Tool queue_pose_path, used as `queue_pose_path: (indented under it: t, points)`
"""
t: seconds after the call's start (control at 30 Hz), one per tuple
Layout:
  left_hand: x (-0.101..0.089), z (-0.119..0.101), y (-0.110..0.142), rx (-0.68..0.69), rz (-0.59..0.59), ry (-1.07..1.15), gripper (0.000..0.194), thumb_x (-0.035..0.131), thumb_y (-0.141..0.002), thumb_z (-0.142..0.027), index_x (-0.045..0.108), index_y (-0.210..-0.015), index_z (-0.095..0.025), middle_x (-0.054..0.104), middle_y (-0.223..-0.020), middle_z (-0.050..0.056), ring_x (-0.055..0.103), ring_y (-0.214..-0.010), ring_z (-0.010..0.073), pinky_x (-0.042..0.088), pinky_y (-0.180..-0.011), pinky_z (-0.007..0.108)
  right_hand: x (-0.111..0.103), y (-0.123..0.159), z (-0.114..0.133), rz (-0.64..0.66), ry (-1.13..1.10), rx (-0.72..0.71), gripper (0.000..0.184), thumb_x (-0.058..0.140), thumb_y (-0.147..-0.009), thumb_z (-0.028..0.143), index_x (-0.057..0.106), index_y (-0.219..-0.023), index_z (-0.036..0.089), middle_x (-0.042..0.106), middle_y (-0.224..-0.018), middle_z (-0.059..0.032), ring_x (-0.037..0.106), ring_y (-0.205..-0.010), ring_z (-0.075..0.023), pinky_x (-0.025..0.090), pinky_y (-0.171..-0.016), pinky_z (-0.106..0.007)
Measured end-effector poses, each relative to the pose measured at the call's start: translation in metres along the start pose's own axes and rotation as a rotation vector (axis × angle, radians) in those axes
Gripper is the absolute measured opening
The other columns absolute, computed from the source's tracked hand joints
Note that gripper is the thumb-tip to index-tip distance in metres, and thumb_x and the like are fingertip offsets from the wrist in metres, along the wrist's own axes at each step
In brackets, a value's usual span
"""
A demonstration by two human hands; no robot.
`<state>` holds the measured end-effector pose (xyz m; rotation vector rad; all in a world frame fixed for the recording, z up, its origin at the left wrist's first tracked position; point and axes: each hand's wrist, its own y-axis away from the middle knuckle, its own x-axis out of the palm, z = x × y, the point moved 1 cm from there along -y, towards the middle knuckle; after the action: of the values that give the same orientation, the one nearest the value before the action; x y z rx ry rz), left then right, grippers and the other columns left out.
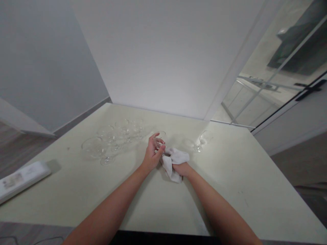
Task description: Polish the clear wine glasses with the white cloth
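Observation:
In the middle of the table, my left hand (pixel 154 153) is closed round the bowl of a clear stemmed glass (pixel 160 135), its rim tilted away from me. My right hand (pixel 182 168) grips a white cloth (pixel 177 157), which is bunched against the lower end of that glass; the foot and most of the stem are hidden by the cloth and fingers. To the right, another stemmed glass (pixel 205 139) stands apart from my hands. Several more stemmed glasses (pixel 109 136) are grouped to the left of my left hand.
The pale table (pixel 224 204) runs up to a white wall panel (pixel 163 61) at the back. On its left edge lies a white box (pixel 24 178) with a printed picture. A glass-paned door with a black handle (pixel 310 90) stands beyond the right side.

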<state>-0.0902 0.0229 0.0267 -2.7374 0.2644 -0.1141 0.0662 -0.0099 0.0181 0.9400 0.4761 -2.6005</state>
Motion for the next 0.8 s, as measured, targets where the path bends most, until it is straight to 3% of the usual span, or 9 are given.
queue_pose_path:
  t: [0.8]
  points:
    - [0.0027, -0.0025, -0.0008, -0.054, 0.000, 0.070, 0.060, 0.059, -0.087, -0.044, 0.031, -0.136, -0.025, 0.055, -0.097, 0.002, 0.058, -0.067, 0.0092, 0.047, -0.058, 0.021, 0.0017, -0.0014, -0.0036, -0.025, 0.027, -0.049, 0.033, 0.040, -0.094, 0.031, 0.063, -0.115, 0.020, 0.067, -0.108, -0.0076, 0.059, -0.105, -0.0224, 0.042, -0.101, -0.038]
